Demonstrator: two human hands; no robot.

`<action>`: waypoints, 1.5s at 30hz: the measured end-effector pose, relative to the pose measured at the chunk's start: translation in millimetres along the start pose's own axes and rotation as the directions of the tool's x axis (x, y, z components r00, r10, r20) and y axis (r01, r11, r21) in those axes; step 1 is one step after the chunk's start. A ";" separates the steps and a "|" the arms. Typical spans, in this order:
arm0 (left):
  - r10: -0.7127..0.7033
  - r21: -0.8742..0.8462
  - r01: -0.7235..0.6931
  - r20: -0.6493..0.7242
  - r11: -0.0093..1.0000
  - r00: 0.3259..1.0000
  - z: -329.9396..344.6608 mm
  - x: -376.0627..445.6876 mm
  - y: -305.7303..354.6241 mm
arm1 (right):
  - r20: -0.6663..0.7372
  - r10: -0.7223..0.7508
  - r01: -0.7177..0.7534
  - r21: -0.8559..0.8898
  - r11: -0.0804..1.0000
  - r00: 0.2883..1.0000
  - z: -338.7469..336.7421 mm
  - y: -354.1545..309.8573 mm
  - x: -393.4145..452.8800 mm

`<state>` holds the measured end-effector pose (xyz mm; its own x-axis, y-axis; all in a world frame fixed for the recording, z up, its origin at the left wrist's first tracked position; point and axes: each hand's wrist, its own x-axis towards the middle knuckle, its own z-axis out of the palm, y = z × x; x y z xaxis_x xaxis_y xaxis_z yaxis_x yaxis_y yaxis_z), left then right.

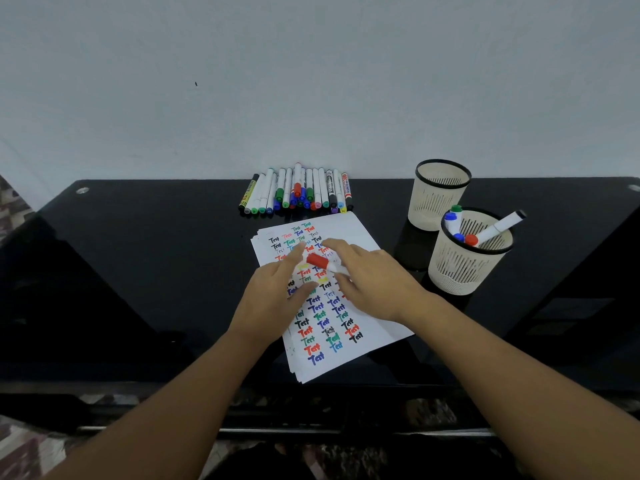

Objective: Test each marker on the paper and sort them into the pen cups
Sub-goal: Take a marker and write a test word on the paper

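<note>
Hands over the test sheet: your right hand (372,282) grips the white barrel of a red-capped marker (323,262), cap pointing left; your left hand (277,296) hovers beside the cap with fingers loosely extended, holding nothing. Both lie above the paper (346,355), covered in coloured "Test" marks. Untested markers (298,192) lie behind it. Near cup (467,268) holds several markers; far cup (438,199) appears empty.

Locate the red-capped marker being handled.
In the head view, the red-capped marker sits mid-frame over the paper, between the left hand and right hand.
</note>
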<state>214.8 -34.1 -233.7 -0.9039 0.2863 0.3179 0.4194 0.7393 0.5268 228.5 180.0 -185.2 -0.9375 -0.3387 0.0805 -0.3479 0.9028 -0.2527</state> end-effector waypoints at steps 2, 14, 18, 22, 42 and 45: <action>-0.024 0.015 0.024 0.031 1.000 0.999 0.5 2.2 0.0 | -0.003 0.021 -0.020 0.061 0.998 1.000 -0.4 0.8 -1.5; 0.007 0.115 -0.014 0.065 0.993 0.998 4.5 6.2 -5.4 | 0.006 0.116 -0.114 0.232 0.966 0.993 -0.1 3.8 -12.2; 0.060 0.121 -0.065 0.047 0.991 0.997 4.8 6.1 -6.3 | -0.001 0.141 -0.136 0.244 0.960 0.990 3.9 6.4 -14.8; 0.014 0.178 -0.038 0.131 0.983 0.991 5.2 9.4 -5.2 | -0.056 0.168 -0.135 0.379 0.916 0.984 0.4 7.1 -17.8; -0.097 0.276 0.005 0.319 0.961 0.943 4.6 15.9 -3.3 | -0.504 0.247 -0.104 0.295 0.950 0.828 -88.3 5.9 -44.0; -0.103 0.273 0.011 0.322 0.962 0.941 4.9 15.2 -5.0 | -0.567 0.304 -0.186 0.258 0.948 0.765 -105.6 21.6 -56.7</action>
<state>198.5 -30.5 -235.4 -0.9208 0.3900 -0.0091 0.3702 0.8809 0.2949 272.9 246.7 -93.5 -0.8306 0.1657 0.5316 -0.1523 0.8506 -0.5032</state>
